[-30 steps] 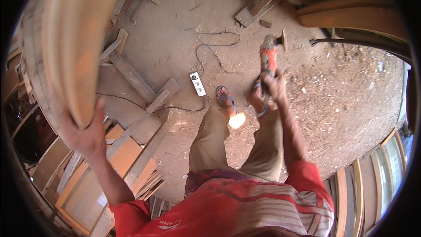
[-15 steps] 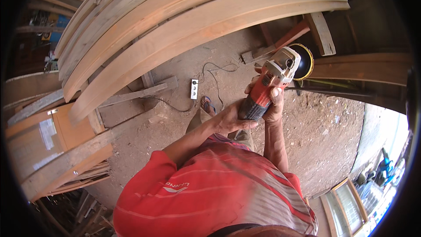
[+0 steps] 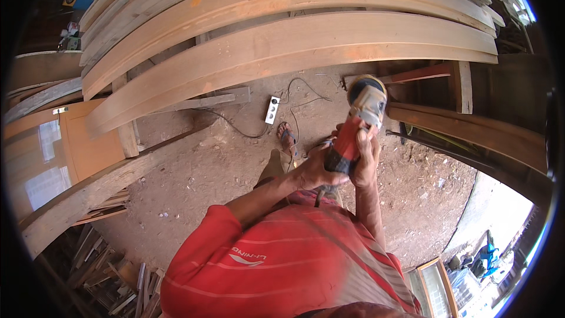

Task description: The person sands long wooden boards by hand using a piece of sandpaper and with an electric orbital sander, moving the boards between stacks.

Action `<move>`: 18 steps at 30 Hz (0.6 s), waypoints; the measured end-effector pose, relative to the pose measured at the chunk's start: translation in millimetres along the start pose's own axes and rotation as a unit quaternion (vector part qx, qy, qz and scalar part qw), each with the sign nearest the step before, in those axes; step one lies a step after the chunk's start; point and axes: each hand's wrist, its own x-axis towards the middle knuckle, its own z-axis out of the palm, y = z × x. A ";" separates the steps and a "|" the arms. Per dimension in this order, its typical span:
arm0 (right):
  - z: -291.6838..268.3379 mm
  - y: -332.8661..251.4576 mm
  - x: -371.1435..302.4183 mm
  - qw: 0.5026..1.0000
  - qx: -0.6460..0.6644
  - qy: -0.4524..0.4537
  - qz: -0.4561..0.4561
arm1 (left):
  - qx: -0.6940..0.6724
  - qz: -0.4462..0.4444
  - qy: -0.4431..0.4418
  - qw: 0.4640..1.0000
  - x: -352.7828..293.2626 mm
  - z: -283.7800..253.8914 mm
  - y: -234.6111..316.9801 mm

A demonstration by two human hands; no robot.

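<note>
A red and grey angle grinder (image 3: pixel 369 108) is held in front of my body, its round yellow-rimmed disc (image 3: pixel 355 89) at the far end and its dark rear end toward me. My left hand (image 3: pixel 315 169) is closed around the dark rear of the body. Around the red middle wraps my right hand (image 3: pixel 366 156), thumb on top. The grinder is slightly blurred, and the undersides of both hands are hidden. Beyond the disc lies the nearest long wooden plank (image 3: pixel 282 47); the disc appears apart from it.
Several more long planks (image 3: pixel 247 1) lie side by side on wooden supports. A white power strip (image 3: pixel 272 110) with a dark cord is on the dirt floor near my sandalled foot (image 3: pixel 286 133). Wooden panels stand at left, a dark beam (image 3: pixel 471 129) at right, scrap wood (image 3: pixel 112 271) lower left.
The grinder has swung left and its disc now tilts toward the planks. Both hands keep their hold. The whole view has shifted, with planks and floor appearing lower and to the right.
</note>
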 end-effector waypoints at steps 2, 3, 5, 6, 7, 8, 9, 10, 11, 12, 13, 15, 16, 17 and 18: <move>19.0 -4.8 8.6 0.999 -0.039 -0.005 -0.015 | 0.005 0.007 0.025 1.000 -5.5 -8.5 20.2; 26.1 -8.0 8.3 0.999 -0.045 -0.021 -0.007 | 0.001 0.015 0.039 0.999 -9.8 -7.9 27.7; 35.2 -12.9 17.4 0.997 -0.063 -0.038 0.002 | 0.005 0.033 0.049 0.998 -10.1 -9.6 40.6; 42.0 -15.8 22.1 0.997 -0.068 -0.040 -0.017 | 0.004 0.041 0.054 0.998 -10.4 -7.7 45.2; 44.9 -15.9 29.0 0.995 -0.090 -0.038 -0.011 | -0.012 0.082 0.072 0.994 -10.2 -3.3 48.2; 47.8 -19.3 35.0 0.993 -0.111 -0.030 -0.008 | 0.018 0.081 0.084 0.993 -7.9 -1.3 53.3; 50.9 -25.8 38.4 0.993 -0.119 -0.022 -0.004 | 0.047 0.080 0.095 0.991 -5.2 0.0 58.8; 57.9 -33.1 41.6 0.992 -0.127 -0.019 0.002 | 0.078 0.080 0.112 0.987 -3.8 -0.6 63.5; 64.4 -39.9 44.0 0.991 -0.135 -0.015 0.007 | 0.085 0.074 0.114 0.987 -3.3 0.0 67.4; 70.8 -44.8 46.2 0.989 -0.148 -0.019 0.009 | 0.074 0.090 0.114 0.987 -3.6 -1.2 69.8; 76.5 -50.1 49.5 0.986 -0.166 -0.026 0.010 | 0.059 0.110 0.114 0.986 -2.7 -2.5 71.1; 81.6 -56.9 59.7 0.979 -0.202 -0.030 0.019 | 0.036 0.130 0.110 0.985 0.9 -4.7 74.5; 84.1 -59.6 64.7 0.972 -0.233 -0.026 0.008 | 0.028 0.133 0.110 0.985 3.8 -8.3 78.4; 86.1 -62.9 68.6 0.964 -0.265 -0.022 -0.004 | 0.021 0.136 0.110 0.984 6.5 -10.8 82.0; 88.7 -65.0 69.6 0.955 -0.297 -0.018 -0.017 | 0.014 0.140 0.110 0.984 6.7 -10.9 83.9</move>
